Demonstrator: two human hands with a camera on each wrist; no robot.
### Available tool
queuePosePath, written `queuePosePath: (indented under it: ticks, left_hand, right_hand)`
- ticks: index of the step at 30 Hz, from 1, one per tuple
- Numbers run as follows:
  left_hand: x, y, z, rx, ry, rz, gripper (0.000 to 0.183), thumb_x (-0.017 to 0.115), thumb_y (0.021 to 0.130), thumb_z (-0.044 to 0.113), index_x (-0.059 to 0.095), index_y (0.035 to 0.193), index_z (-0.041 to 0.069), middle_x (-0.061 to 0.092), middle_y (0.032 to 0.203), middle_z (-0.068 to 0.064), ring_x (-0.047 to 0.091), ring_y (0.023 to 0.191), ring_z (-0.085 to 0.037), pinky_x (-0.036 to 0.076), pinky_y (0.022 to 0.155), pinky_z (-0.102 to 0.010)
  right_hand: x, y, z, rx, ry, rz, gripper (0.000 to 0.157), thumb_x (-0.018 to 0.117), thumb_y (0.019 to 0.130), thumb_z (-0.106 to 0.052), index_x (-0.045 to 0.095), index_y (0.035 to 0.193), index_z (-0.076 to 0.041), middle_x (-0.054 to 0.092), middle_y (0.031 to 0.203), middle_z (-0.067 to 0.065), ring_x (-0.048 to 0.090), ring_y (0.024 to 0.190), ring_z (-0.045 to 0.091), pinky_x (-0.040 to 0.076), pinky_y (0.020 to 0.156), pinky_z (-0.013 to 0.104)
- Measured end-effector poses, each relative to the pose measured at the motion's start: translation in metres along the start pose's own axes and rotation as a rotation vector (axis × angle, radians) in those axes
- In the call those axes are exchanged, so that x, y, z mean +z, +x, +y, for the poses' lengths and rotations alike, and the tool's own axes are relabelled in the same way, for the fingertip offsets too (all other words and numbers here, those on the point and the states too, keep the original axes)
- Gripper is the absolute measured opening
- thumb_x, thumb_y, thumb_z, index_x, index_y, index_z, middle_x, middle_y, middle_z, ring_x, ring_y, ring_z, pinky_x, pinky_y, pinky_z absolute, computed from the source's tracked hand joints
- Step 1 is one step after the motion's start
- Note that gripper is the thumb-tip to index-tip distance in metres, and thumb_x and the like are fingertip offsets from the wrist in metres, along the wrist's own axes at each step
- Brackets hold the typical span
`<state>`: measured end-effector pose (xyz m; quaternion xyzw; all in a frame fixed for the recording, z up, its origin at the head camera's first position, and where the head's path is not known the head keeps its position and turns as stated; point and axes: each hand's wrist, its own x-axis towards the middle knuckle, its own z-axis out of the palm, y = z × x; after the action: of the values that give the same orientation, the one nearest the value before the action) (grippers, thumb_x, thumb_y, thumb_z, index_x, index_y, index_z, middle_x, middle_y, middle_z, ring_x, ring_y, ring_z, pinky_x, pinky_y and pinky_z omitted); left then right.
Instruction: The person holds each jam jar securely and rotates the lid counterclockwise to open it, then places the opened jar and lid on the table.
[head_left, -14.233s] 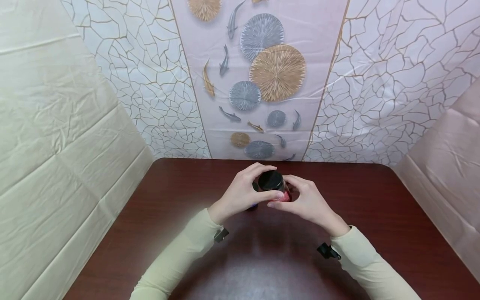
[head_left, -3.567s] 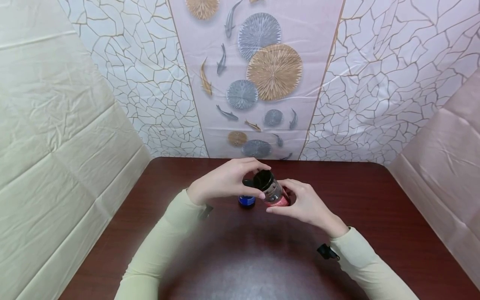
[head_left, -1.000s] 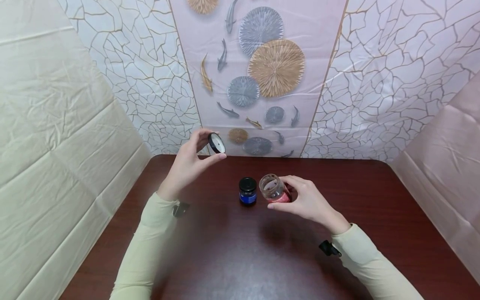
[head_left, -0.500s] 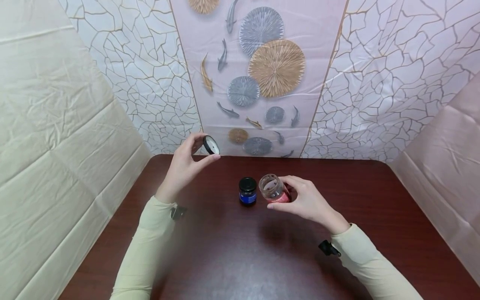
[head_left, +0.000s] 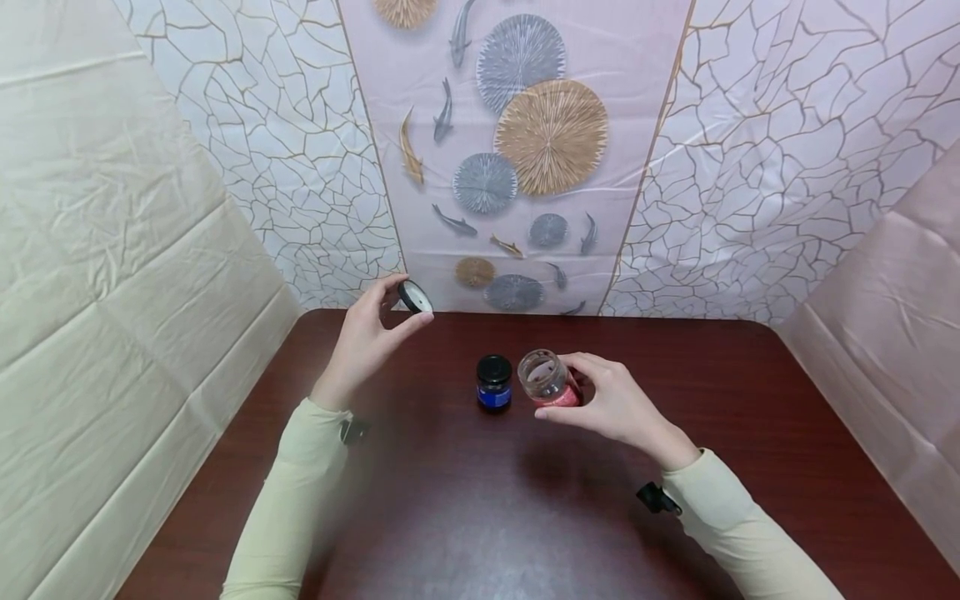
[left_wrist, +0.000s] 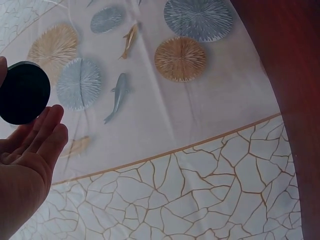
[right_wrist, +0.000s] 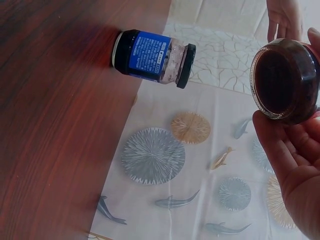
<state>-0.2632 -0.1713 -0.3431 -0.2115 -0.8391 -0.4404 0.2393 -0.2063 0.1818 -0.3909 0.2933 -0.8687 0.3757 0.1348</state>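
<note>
Between thumb and fingers my left hand point(head_left: 363, 342) pinches a black jar lid point(head_left: 415, 297), its pale inner side facing right in the head view. The lid's dark top point(left_wrist: 24, 94) shows in the left wrist view. My right hand point(head_left: 611, 400) grips a glass jar point(head_left: 547, 379) with a red label, raised above the table and tilted left. Its mouth is uncovered, and dark bits cling inside. In the right wrist view the jar's base point(right_wrist: 275, 82) faces the camera. A second jar point(head_left: 494, 385), blue-labelled with its black lid on, stands upright on the table between the hands.
The dark red-brown table point(head_left: 480, 517) has rounded far corners. A patterned cloth point(head_left: 517, 167) hangs behind its far edge, and pale cloth point(head_left: 112, 292) closes off the left side. Another pale cloth point(head_left: 892, 333) stands along the right.
The lid has come off the red-labelled jar and moved left with my left hand. Over the last second that hand sank slightly down and left. The right hand keeps its hold on the jar.
</note>
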Motion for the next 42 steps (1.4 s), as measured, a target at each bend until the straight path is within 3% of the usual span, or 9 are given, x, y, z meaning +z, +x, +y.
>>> queuePosePath:
  ticks: [5, 12, 17, 24, 30, 42]
  left_hand:
    - [0.000, -0.003, -0.002, 0.004, 0.016, 0.004, 0.065, 0.087, 0.081, 0.030, 0.058, 0.135, 0.008, 0.067, 0.118, -0.008, 0.065, 0.107, -0.022, 0.047, 0.095, -0.042]
    - [0.001, -0.008, -0.007, -0.005, 0.029, 0.003, 0.065, 0.088, 0.080, 0.031, 0.059, 0.134, 0.010, 0.069, 0.112, -0.007, 0.063, 0.105, -0.022, 0.045, 0.091, -0.043]
    - [0.002, -0.011, -0.010, -0.020, 0.023, -0.005, 0.066, 0.088, 0.079, 0.032, 0.059, 0.133, 0.007, 0.069, 0.112, -0.006, 0.063, 0.107, -0.021, 0.045, 0.095, -0.046]
    - [0.006, -0.015, -0.017, -0.030, 0.024, -0.011, 0.067, 0.088, 0.079, 0.032, 0.058, 0.133, 0.008, 0.069, 0.118, -0.004, 0.062, 0.111, -0.018, 0.043, 0.099, -0.041]
    - [0.009, -0.019, -0.023, -0.052, 0.003, -0.040, 0.065, 0.088, 0.079, 0.032, 0.058, 0.132, 0.010, 0.069, 0.116, -0.003, 0.063, 0.106, -0.017, 0.046, 0.094, -0.039]
    - [0.015, -0.025, -0.039, -0.158, 0.051, -0.137, 0.066, 0.087, 0.081, 0.032, 0.055, 0.134, 0.010, 0.064, 0.126, -0.007, 0.058, 0.119, -0.022, 0.043, 0.103, -0.045]
  right_hand:
    - [-0.001, 0.000, -0.001, -0.001, -0.002, 0.002, 0.062, 0.090, 0.070, -0.053, 0.068, 0.121, -0.025, 0.067, 0.107, -0.014, 0.063, 0.084, 0.010, 0.055, 0.067, 0.028]
    - [-0.001, 0.000, -0.001, -0.005, -0.003, 0.001, 0.063, 0.090, 0.070, -0.052, 0.069, 0.122, -0.023, 0.067, 0.108, -0.013, 0.062, 0.086, 0.008, 0.056, 0.069, 0.031]
    - [-0.001, -0.001, -0.002, -0.009, -0.006, 0.001, 0.063, 0.090, 0.070, -0.052, 0.069, 0.121, -0.023, 0.067, 0.108, -0.013, 0.063, 0.086, 0.009, 0.055, 0.069, 0.026]
    - [-0.002, -0.001, -0.002, -0.010, -0.003, 0.003, 0.063, 0.090, 0.070, -0.050, 0.069, 0.122, -0.022, 0.067, 0.108, -0.013, 0.064, 0.087, 0.010, 0.056, 0.070, 0.029]
    - [-0.002, -0.001, -0.002, -0.006, 0.005, 0.005, 0.063, 0.091, 0.069, -0.050, 0.068, 0.121, -0.023, 0.067, 0.106, -0.014, 0.063, 0.084, 0.008, 0.056, 0.068, 0.029]
    - [0.000, -0.001, 0.001, -0.001, 0.012, 0.007, 0.062, 0.092, 0.069, -0.047, 0.068, 0.121, -0.023, 0.067, 0.106, -0.013, 0.063, 0.084, 0.007, 0.056, 0.068, 0.029]
